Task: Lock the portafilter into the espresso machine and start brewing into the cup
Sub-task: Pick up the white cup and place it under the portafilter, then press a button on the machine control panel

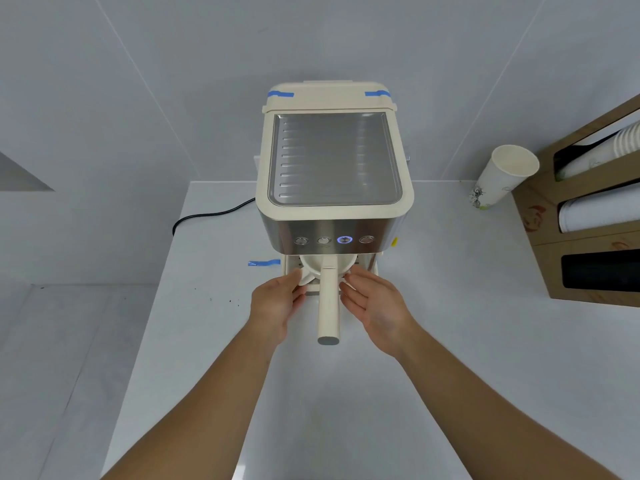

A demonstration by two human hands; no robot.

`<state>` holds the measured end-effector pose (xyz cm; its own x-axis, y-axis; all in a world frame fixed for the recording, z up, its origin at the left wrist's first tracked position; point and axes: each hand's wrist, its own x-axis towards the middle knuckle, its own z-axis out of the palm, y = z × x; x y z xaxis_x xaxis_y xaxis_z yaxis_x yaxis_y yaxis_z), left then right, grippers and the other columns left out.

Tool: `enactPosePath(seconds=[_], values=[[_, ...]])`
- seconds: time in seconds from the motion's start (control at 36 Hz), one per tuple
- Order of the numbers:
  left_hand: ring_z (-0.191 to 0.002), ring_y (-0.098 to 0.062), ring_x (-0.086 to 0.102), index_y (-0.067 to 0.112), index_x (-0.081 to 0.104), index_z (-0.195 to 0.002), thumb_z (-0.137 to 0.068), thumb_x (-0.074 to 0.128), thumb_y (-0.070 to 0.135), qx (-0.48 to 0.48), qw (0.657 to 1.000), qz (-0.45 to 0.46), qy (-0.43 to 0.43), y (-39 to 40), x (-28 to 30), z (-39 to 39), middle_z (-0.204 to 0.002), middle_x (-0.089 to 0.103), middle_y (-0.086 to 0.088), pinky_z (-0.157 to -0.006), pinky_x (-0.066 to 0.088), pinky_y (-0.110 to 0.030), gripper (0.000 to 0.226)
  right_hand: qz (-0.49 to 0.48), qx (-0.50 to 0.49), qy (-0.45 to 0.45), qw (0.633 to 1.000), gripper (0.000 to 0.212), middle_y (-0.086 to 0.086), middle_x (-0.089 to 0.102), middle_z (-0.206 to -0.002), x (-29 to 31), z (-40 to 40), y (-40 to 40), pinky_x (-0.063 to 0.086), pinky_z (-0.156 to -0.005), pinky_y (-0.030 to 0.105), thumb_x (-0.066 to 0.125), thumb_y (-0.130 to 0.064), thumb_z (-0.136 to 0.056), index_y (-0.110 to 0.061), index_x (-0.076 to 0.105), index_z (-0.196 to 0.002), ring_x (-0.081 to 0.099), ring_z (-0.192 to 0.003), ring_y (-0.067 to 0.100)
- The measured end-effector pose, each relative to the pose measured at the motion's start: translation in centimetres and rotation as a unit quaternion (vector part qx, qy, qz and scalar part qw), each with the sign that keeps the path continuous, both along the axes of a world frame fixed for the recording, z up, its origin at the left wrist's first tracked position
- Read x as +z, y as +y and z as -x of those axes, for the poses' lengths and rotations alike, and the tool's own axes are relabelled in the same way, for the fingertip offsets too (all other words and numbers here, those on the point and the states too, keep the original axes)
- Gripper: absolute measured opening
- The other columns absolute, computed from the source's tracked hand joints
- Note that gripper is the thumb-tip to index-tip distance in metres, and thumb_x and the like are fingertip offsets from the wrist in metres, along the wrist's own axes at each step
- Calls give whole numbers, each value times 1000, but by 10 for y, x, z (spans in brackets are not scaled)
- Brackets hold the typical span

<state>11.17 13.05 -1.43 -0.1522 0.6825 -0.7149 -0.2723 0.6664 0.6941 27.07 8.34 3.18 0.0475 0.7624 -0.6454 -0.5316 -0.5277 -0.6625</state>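
Portafilter [329, 299], cream w/ long handle, sits under machine [334, 161]; left hand [277, 303] & right hand [372, 306] grips released.

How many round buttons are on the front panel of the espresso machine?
4, in one row: far left, centre-left, centre-right, lit blue, far right. None seems hidden.

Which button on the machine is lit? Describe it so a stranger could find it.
Find the espresso machine on the white counter. Its steel front panel, just above the portafilter, carries a row of four round buttons. The lit button is third from the left, the only one ringed in blue light.
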Motion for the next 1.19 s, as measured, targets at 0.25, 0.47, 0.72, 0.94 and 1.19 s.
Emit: enactPosePath(seconds=[0.25,0.47,0.72,0.94,1.19], values=[[-94,-21,68,2,68,-100,-91,66,17,19,998,9,-57,-13,18,13,-104,71,-14,-82,56,-29,18,1,1,-9,1000,33,32,37,-142,13,-3,-9,40,-113,42,55,-2,-95,14,48,-124,39,-135,42],[-106,-26,69,-1,65,-104,-96,58,17,25,989,-4,-147,-43,41,39,-111,72,-19,-92,52,-39,22,-30,12,-15,999,21,9,72,-122,18,-15,-27,49,-103,39,60,-10,-94,-10,68,-114,68,-112,23],[-97,-27,74,4,71,-100,-96,55,12,-49,986,-126,-99,-60,92,54,-99,77,-14,-85,60,-34,19,-144,15,-96,985,20,11,78,-104,71,-27,-43,52,-97,38,55,-9,-95,-11,72,-106,72,-104,26],[-100,-21,72,18,76,-97,-92,61,6,-159,931,-316,88,-48,151,61,-98,79,-3,-92,51,-34,19,-281,84,-362,885,29,-19,78,-95,126,-34,-33,51,-90,18,60,-11,-95,-37,71,-100,69,-97,-2],[-110,-3,66,37,71,-106,-87,69,22,-265,828,-426,252,-15,186,58,-112,73,17,-99,49,-26,25,-365,159,-626,670,34,-1,66,-132,152,-34,-4,34,-95,4,63,-17,-92,-15,67,-126,59,-121,14]])
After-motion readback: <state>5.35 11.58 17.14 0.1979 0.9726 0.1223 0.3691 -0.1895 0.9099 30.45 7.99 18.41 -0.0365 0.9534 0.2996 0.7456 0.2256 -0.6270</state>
